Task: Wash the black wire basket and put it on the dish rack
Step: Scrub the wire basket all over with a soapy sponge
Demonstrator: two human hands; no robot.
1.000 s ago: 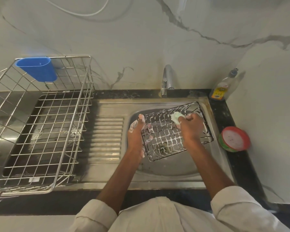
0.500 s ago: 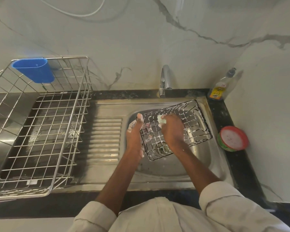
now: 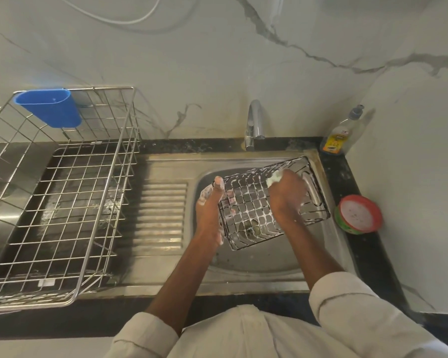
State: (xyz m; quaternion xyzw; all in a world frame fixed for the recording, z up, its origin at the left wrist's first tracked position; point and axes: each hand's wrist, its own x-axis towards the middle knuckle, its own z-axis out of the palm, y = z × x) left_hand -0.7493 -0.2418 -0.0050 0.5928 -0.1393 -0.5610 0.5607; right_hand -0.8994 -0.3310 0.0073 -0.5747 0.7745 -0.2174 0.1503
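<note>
Left hand (image 3: 209, 210) grips the left edge of the black wire basket (image 3: 254, 202), held tilted over the sink (image 3: 256, 264), long axis running left-near to right-far. Right hand (image 3: 286, 195) clenches a soapy sponge (image 3: 274, 179) against its mesh. Right: red soap tub (image 3: 358, 214); far: tap (image 3: 254, 125), soap bottle (image 3: 340, 136). Left: dish rack (image 3: 62, 197).

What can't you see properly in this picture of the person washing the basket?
Head view only:
- The scrubber: mostly hidden inside the right hand, so its kind is unclear.
- The left hand fingers: behind the black wire basket, so its grip is unclear.
- The sink drain: covered by the basket.
- The soap bottle label: too small to read.
- The dish rack: cut off at the left edge.
</note>
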